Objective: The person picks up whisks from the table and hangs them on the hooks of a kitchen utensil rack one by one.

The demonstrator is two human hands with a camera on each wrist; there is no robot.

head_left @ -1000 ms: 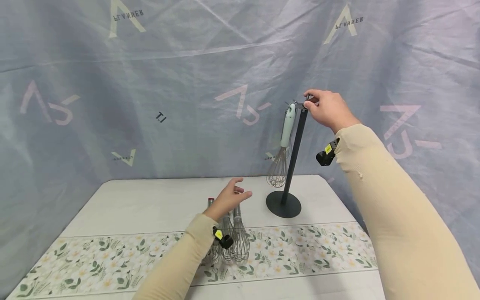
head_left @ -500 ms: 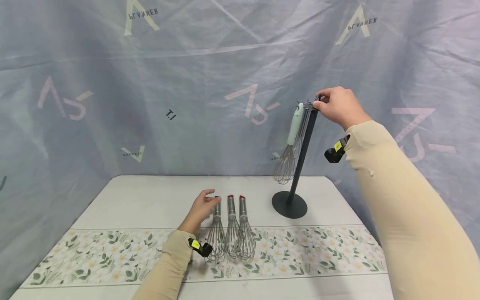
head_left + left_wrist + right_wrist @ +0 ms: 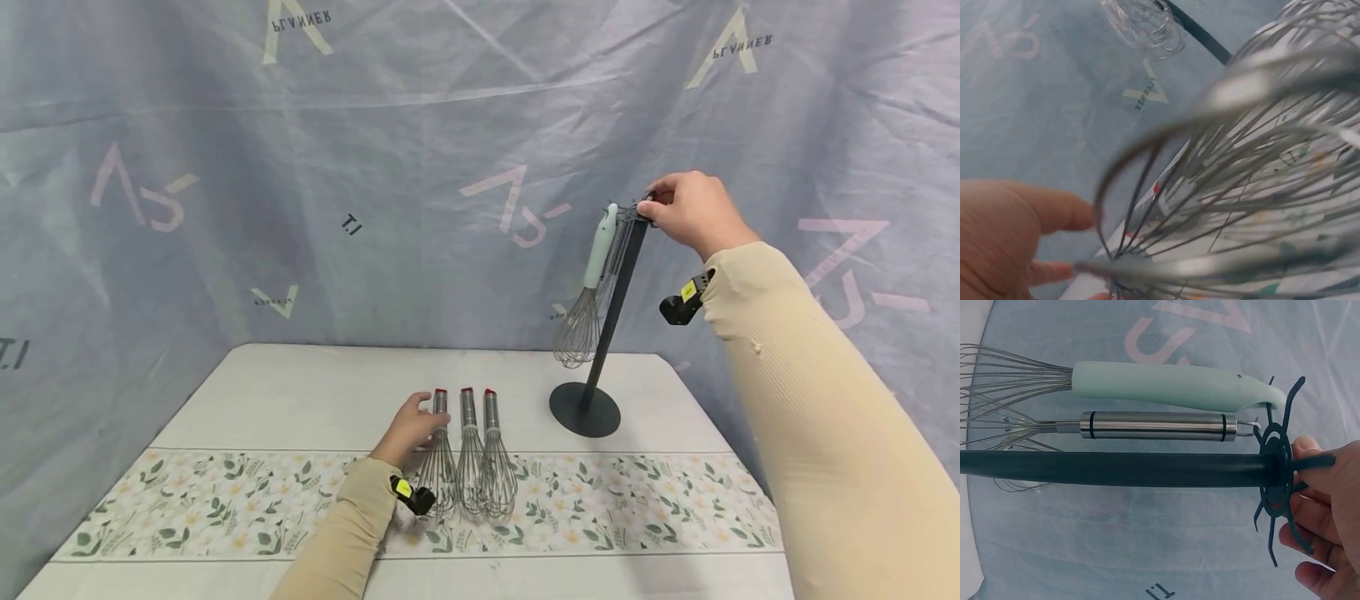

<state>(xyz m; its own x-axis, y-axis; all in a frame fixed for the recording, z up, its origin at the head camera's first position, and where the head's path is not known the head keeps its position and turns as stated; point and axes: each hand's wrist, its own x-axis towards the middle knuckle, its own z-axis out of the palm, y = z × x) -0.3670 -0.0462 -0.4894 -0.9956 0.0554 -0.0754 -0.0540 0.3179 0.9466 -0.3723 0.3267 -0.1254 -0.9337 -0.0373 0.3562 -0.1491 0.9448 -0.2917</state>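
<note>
My left hand (image 3: 411, 428) is at the leftmost of three steel whisks, its thumb across the handle of that whisk (image 3: 441, 467) and a finger beside it. In the left wrist view the fingers (image 3: 1060, 212) look fairly straight, near the neck where the wires (image 3: 1147, 219) meet. The middle whisk (image 3: 469, 467) and right whisk (image 3: 498, 475) lie alongside on the table. My right hand (image 3: 701, 212) grips the hooked top of a dark utensil stand (image 3: 1279, 465). From its hooks hang a mint-handled whisk (image 3: 1154, 386) and a steel-handled whisk (image 3: 1160, 426).
The stand's round base (image 3: 585, 410) sits on the white table (image 3: 300, 392) at the back right. A floral strip (image 3: 225, 504) crosses the table under the whisk wires. A grey printed curtain (image 3: 420, 250) hangs close behind the table.
My left hand has swung back leftward from across the whisks and come down to the leftmost handle. My right hand stays on the stand's top, while the head view has shifted slightly.
</note>
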